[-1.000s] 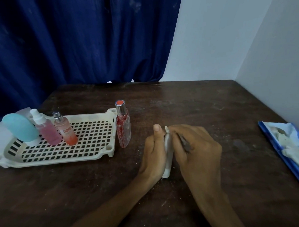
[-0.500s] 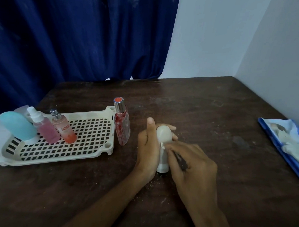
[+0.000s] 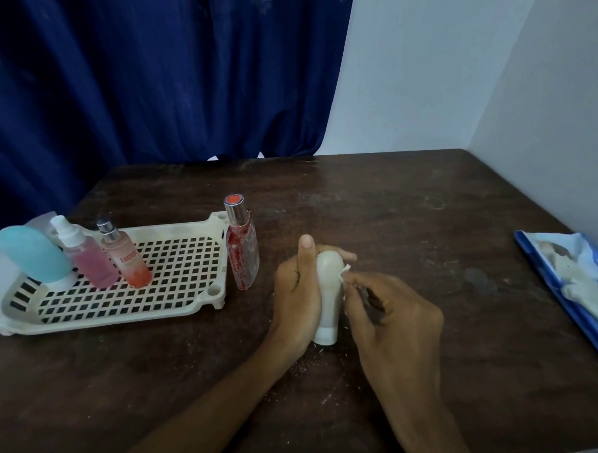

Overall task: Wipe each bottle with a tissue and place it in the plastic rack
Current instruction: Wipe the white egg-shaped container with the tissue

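left hand [image 3: 296, 294] wrapped around a white tube bottle [image 3: 328, 296] standing cap-down on the wooden table [image 3: 427, 232], right hand [image 3: 394, 319] pinching a tissue [image 3: 343, 271] against its side, plastic rack [image 3: 186, 255] off to the left with three bottles already in

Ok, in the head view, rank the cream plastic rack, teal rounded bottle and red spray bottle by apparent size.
1. cream plastic rack, clearly largest.
2. teal rounded bottle, bulkier.
3. red spray bottle, taller but slimmer; close to the teal one, so unsure.

Plain home corner, dark wooden table [image 3: 394, 203], blue curtain [image 3: 160, 69], white walls [image 3: 554, 83]
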`<action>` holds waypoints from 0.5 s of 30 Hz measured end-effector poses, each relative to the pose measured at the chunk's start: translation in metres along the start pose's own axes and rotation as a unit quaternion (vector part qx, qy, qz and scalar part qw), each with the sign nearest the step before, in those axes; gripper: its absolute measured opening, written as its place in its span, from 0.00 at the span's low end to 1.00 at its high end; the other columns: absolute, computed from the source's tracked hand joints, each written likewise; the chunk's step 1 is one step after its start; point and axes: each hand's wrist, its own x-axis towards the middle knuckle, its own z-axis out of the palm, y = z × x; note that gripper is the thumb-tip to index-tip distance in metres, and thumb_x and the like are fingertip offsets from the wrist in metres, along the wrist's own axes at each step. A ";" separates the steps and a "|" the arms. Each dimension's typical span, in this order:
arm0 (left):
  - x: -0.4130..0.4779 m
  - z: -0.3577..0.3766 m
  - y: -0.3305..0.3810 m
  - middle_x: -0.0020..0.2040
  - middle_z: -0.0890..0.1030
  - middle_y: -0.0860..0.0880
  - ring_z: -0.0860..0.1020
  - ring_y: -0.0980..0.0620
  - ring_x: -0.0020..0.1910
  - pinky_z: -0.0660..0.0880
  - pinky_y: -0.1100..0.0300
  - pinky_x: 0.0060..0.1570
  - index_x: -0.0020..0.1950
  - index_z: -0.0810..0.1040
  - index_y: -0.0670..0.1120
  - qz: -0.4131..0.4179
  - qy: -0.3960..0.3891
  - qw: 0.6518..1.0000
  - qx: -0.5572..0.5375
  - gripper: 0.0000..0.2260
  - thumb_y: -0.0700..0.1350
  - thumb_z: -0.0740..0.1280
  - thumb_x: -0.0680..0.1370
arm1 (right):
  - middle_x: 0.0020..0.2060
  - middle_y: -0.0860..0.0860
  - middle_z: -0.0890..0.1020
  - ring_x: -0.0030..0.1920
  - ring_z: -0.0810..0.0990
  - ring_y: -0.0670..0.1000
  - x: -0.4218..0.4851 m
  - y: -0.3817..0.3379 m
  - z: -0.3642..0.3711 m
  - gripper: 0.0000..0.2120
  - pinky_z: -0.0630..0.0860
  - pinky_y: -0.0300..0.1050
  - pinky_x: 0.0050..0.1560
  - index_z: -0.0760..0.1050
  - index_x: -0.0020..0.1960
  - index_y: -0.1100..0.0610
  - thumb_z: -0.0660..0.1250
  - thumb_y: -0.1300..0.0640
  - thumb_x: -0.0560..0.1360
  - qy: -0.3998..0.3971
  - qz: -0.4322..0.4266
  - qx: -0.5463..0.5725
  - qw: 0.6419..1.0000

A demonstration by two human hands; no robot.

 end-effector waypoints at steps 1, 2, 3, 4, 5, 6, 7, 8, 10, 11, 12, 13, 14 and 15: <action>0.001 0.000 -0.001 0.45 0.86 0.46 0.84 0.50 0.45 0.79 0.62 0.46 0.46 0.84 0.41 0.001 0.001 1.000 0.006 0.29 0.55 0.48 0.85 | 0.40 0.44 0.84 0.40 0.82 0.44 -0.004 0.003 -0.001 0.06 0.77 0.40 0.43 0.84 0.45 0.56 0.75 0.66 0.72 -0.009 0.010 0.002 1.000; 0.001 0.000 -0.001 0.45 0.86 0.47 0.84 0.49 0.44 0.79 0.59 0.46 0.46 0.85 0.42 0.000 0.002 1.000 0.014 0.29 0.56 0.48 0.84 | 0.40 0.43 0.84 0.41 0.82 0.43 -0.007 0.005 -0.002 0.07 0.78 0.41 0.43 0.84 0.46 0.55 0.75 0.66 0.72 -0.016 0.017 0.004 1.000; 0.001 -0.001 -0.002 0.44 0.86 0.46 0.84 0.49 0.44 0.80 0.57 0.46 0.46 0.85 0.43 -0.005 0.002 1.000 0.022 0.29 0.58 0.48 0.83 | 0.42 0.43 0.84 0.43 0.83 0.43 -0.009 0.007 -0.003 0.08 0.79 0.42 0.44 0.85 0.47 0.55 0.75 0.66 0.72 -0.021 0.024 0.006 0.999; 0.001 -0.001 -0.001 0.44 0.86 0.46 0.84 0.48 0.43 0.80 0.56 0.46 0.47 0.85 0.44 -0.014 0.001 1.000 0.023 0.29 0.58 0.48 0.83 | 0.43 0.42 0.85 0.44 0.83 0.42 -0.011 0.008 -0.004 0.08 0.79 0.42 0.45 0.85 0.48 0.54 0.75 0.65 0.72 -0.022 0.033 0.014 0.999; 0.001 -0.002 -0.001 0.43 0.86 0.45 0.85 0.47 0.43 0.81 0.54 0.46 0.47 0.85 0.44 -0.023 -0.004 1.000 0.019 0.29 0.59 0.49 0.83 | 0.45 0.42 0.85 0.45 0.83 0.41 -0.012 0.009 -0.005 0.09 0.80 0.40 0.46 0.85 0.49 0.54 0.75 0.64 0.72 -0.020 0.045 0.025 0.998; 0.001 -0.002 -0.001 0.42 0.86 0.44 0.85 0.45 0.43 0.82 0.51 0.47 0.48 0.84 0.45 -0.028 -0.009 0.999 0.015 0.28 0.60 0.50 0.83 | 0.45 0.41 0.85 0.46 0.83 0.39 -0.012 0.009 -0.006 0.09 0.79 0.36 0.47 0.85 0.50 0.53 0.75 0.64 0.73 -0.015 0.059 0.038 0.997; 0.001 -0.003 -0.001 0.42 0.86 0.43 0.85 0.43 0.44 0.82 0.47 0.47 0.49 0.84 0.47 -0.027 -0.013 0.999 0.018 0.26 0.60 0.51 0.84 | 0.45 0.40 0.85 0.46 0.83 0.38 -0.013 0.009 -0.008 0.09 0.78 0.32 0.47 0.85 0.50 0.52 0.75 0.63 0.73 -0.008 0.072 0.050 0.996; 0.001 -0.003 -0.001 0.43 0.86 0.44 0.84 0.42 0.44 0.81 0.44 0.48 0.49 0.85 0.49 -0.025 -0.013 0.999 0.028 0.24 0.61 0.53 0.84 | 0.44 0.39 0.84 0.45 0.83 0.38 -0.013 0.008 -0.008 0.09 0.77 0.30 0.46 0.86 0.50 0.51 0.75 0.63 0.73 -0.004 0.084 0.061 0.995; 0.000 -0.003 0.000 0.43 0.85 0.45 0.84 0.42 0.45 0.80 0.43 0.48 0.50 0.85 0.52 -0.024 -0.013 0.999 0.045 0.20 0.60 0.57 0.83 | 0.43 0.38 0.84 0.45 0.83 0.38 -0.016 0.008 -0.009 0.09 0.78 0.32 0.46 0.86 0.49 0.50 0.75 0.62 0.73 -0.003 0.104 0.080 0.991; 0.000 -0.003 0.000 0.44 0.85 0.45 0.84 0.44 0.45 0.80 0.44 0.48 0.50 0.85 0.51 -0.027 -0.012 0.998 0.048 0.19 0.60 0.58 0.82 | 0.43 0.38 0.84 0.44 0.83 0.39 -0.018 0.008 -0.008 0.09 0.79 0.34 0.45 0.85 0.49 0.50 0.75 0.62 0.73 -0.004 0.109 0.085 0.990; -0.001 -0.003 0.002 0.44 0.85 0.46 0.84 0.46 0.45 0.80 0.47 0.47 0.51 0.85 0.50 -0.030 -0.010 0.998 0.049 0.19 0.60 0.59 0.82 | 0.43 0.38 0.84 0.44 0.84 0.39 -0.019 0.009 -0.008 0.09 0.79 0.36 0.45 0.85 0.49 0.50 0.75 0.62 0.73 -0.003 0.111 0.088 0.990; -0.001 -0.003 0.003 0.44 0.85 0.46 0.84 0.49 0.45 0.80 0.50 0.46 0.51 0.85 0.49 -0.034 -0.007 0.998 0.049 0.18 0.59 0.60 0.81 | 0.43 0.38 0.84 0.44 0.84 0.39 -0.021 0.009 -0.007 0.09 0.80 0.37 0.45 0.85 0.49 0.50 0.75 0.62 0.73 -0.002 0.111 0.090 0.990; -0.001 -0.004 0.004 0.45 0.85 0.47 0.83 0.51 0.44 0.80 0.52 0.46 0.51 0.85 0.49 -0.037 -0.005 0.998 0.049 0.17 0.58 0.61 0.80 | 0.43 0.38 0.84 0.43 0.84 0.39 -0.021 0.010 -0.006 0.09 0.80 0.37 0.44 0.85 0.49 0.50 0.75 0.62 0.73 0.001 0.110 0.092 0.990; 0.000 -0.005 0.004 0.45 0.85 0.48 0.83 0.51 0.44 0.80 0.53 0.46 0.50 0.85 0.49 -0.041 -0.004 0.998 0.049 0.16 0.57 0.62 0.80 | 0.43 0.39 0.84 0.43 0.84 0.39 -0.022 0.011 -0.006 0.09 0.80 0.37 0.44 0.85 0.49 0.51 0.75 0.62 0.73 0.004 0.108 0.094 0.990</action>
